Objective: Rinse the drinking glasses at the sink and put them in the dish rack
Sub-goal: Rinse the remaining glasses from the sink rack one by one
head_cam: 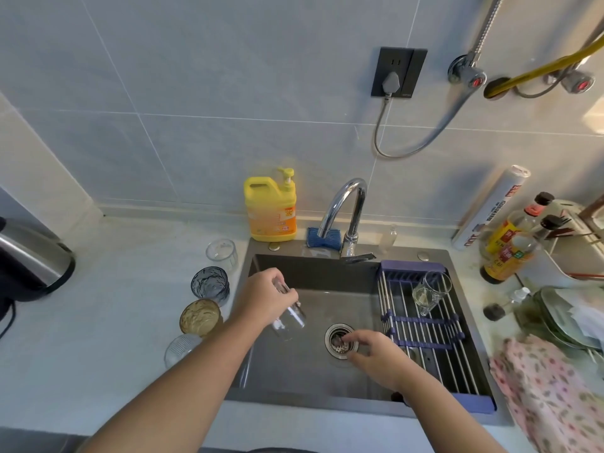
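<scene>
Counter glasses (210, 284): four, left of the sink (310, 273).
Left hand (264, 299): your fingers wrap a tilted clear glass (292, 318) over the sink's left half.
Right hand (372, 358): your fingers loosely bent, empty, above the sink's drain (333, 335).
Dish rack (425, 325): sink's right side, second glass (429, 294) inside.

We note a home kitchen: steel sink (304, 371), faucet (346, 210), detergent jug (269, 210), tiled wall (196, 93), oil bottles (506, 246) at right.

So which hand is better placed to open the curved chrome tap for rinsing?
Probably the right hand: it carries no glass and hangs loose over the round steel drain strainer. The left hand grips a clear drinking glass.
</scene>
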